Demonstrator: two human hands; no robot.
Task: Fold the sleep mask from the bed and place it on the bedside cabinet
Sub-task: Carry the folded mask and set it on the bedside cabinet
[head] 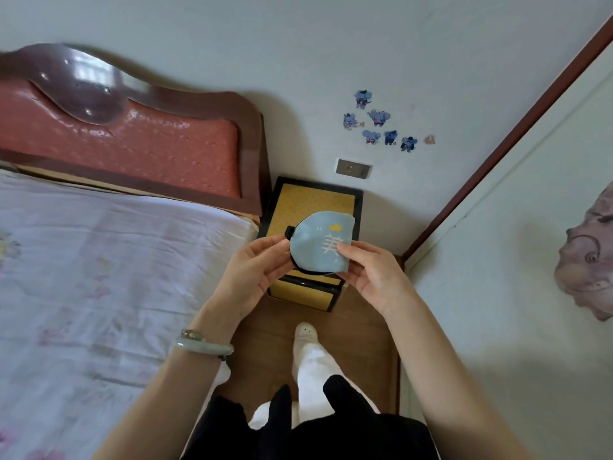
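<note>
The sleep mask (318, 242) is light blue with a yellow crown, pale lettering and a black edge and strap. It is folded in half and held in the air above the front of the bedside cabinet (308, 200), a small black-framed unit with a yellow top. My left hand (255, 273) pinches the mask's left edge near the black strap. My right hand (371, 273) grips its lower right corner, thumb on the front. The bed (99, 277) with a white flowered sheet lies to the left.
A red padded headboard (132, 137) stands at the bed's end, close against the cabinet's left side. A wall socket (353, 168) and blue stickers (378, 124) are on the wall behind. A white wall or door (497, 260) closes the right side. Wooden floor (358, 327) and my feet lie below.
</note>
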